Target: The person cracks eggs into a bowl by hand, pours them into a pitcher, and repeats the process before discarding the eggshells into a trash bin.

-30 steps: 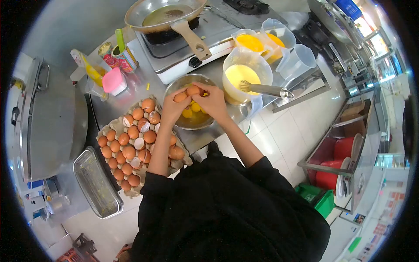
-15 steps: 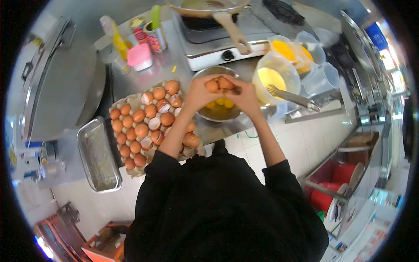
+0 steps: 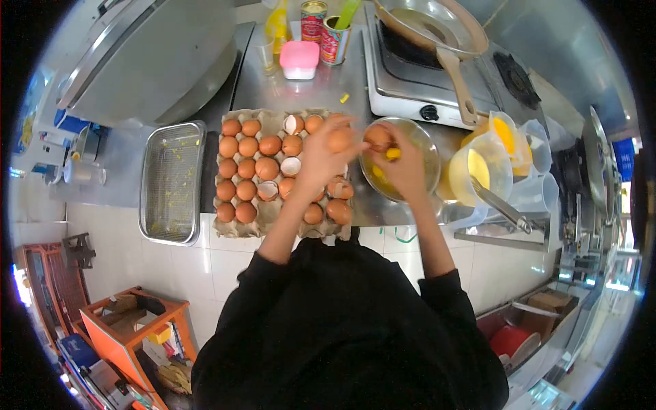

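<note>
My left hand [image 3: 321, 160], blurred by motion, is closed around a brown egg [image 3: 338, 141] over the right edge of the cardboard egg tray [image 3: 229, 229]. In my right hand [image 3: 404, 164] is another brown egg [image 3: 378, 136], above the left part of a metal bowl [image 3: 433, 145]. Yellow yolks [image 3: 380, 179] lie in the bowl, partly covered by the fingers. Whole eggs [image 3: 267, 168] and several broken shells [image 3: 290, 166] sit in the tray's cups; my left forearm hides some of them.
Right of the bowl stand a plastic jug [image 3: 502, 179] of yellow liquid with a whisk [image 3: 502, 205] and more jugs [image 3: 540, 195]. Behind are a stove [image 3: 410, 102] with a pan [image 3: 471, 27], a pink-lidded tub [image 3: 299, 60] and cans [image 3: 335, 44]. A wire-mesh tray [image 3: 171, 181] lies left.
My hands have parted: the left has swung left from the bowl to the egg tray, while the right stays over the bowl. The camera view has shifted.
</note>
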{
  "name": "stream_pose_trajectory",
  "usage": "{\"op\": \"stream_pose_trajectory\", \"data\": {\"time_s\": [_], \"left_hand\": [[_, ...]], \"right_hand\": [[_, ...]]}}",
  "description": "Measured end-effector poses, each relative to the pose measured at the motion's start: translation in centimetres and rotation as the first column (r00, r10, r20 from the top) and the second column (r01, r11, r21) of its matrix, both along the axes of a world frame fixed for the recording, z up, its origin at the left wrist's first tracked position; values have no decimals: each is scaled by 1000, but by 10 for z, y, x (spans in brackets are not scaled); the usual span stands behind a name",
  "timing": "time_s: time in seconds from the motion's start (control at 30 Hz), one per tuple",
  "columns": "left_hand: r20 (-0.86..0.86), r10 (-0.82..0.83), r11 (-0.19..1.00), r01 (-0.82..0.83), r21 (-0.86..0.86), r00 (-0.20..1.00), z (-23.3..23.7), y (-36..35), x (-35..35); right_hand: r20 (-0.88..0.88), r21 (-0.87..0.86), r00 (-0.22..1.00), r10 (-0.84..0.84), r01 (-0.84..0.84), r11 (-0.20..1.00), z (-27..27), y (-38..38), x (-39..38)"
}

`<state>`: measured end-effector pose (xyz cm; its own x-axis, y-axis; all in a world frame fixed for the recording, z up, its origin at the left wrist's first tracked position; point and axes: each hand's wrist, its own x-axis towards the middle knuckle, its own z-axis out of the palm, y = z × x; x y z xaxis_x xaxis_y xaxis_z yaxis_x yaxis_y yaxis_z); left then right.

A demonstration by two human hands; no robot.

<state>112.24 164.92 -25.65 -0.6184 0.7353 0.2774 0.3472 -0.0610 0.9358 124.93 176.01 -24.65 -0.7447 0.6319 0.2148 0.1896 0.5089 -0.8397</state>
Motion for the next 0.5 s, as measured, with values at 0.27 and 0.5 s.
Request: {"op": "stream_pose_trajectory", "data": {"time_s": [0.27, 0.5], "left_hand": [[673, 506, 689, -723, 61, 539, 5, -206, -37], [822, 419, 512, -848, 135, 384, -31, -282, -22]], "right_hand": [[108, 514, 981, 161, -193, 836, -56, -67, -177], [209, 562, 834, 511, -530, 635, -45, -188, -105]]}}
